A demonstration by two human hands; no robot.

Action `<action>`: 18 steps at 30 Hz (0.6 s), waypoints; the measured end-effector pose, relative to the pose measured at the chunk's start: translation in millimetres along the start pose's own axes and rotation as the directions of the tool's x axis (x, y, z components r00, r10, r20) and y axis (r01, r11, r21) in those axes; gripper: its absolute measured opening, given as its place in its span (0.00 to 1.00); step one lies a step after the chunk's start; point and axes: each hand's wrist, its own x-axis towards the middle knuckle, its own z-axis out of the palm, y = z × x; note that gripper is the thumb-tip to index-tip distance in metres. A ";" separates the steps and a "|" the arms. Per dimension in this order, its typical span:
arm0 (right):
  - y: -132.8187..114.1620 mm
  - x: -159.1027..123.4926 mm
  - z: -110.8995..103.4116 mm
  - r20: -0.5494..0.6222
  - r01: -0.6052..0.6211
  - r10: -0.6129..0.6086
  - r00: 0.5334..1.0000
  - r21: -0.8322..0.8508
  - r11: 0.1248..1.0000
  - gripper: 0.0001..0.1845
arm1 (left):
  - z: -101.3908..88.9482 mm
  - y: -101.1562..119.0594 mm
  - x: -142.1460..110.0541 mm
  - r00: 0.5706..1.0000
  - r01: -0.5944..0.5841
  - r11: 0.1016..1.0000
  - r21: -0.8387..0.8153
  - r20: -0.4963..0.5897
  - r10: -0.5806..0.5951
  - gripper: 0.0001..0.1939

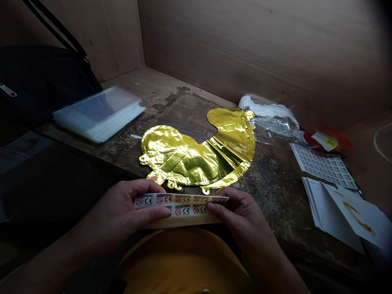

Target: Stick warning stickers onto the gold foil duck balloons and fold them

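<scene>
A sheet of CE warning stickers (186,211) is stretched between my two hands near the table's front edge, its top part bent over. My left hand (134,208) pinches the left end, thumb on the printed face. At the other end, my right hand (237,210) grips the sheet with thumb and fingers. Just beyond it lie shiny gold foil balloons (196,159), flat and overlapping in a curved shape with small tabs along the edge. Neither hand visibly holds a balloon.
Clear plastic sleeves (101,112) are stacked at the left, beside a dark bag (39,81). To the right are plastic-wrapped white items (272,114), a red tape roll (343,139), another sticker sheet (323,165) and printed cards (352,212). Wooden panels (260,49) wall the back.
</scene>
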 end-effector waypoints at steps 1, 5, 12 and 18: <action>0.8 0.3 -0.1 0.006 -0.008 0.008 1.000 0.014 1.000 0.15 | 2.4 -3.0 -0.5 0.999 0.037 0.998 -0.042 -0.008 -0.037 0.13; -3.2 2.2 -4.1 0.057 0.009 -0.007 0.998 -0.030 1.000 0.12 | 11.3 -11.5 -1.3 0.994 0.107 0.980 -0.170 0.031 -0.103 0.14; -11.4 6.7 -5.5 0.096 0.068 -0.041 0.995 -0.309 0.949 0.10 | 9.6 -12.3 1.9 0.993 0.111 0.985 -0.133 0.056 -0.104 0.14; -7.7 8.4 -11.3 0.092 0.014 0.013 0.996 -0.287 0.958 0.13 | 1.5 -18.8 0.9 1.000 0.015 0.984 -0.177 -0.002 -0.015 0.12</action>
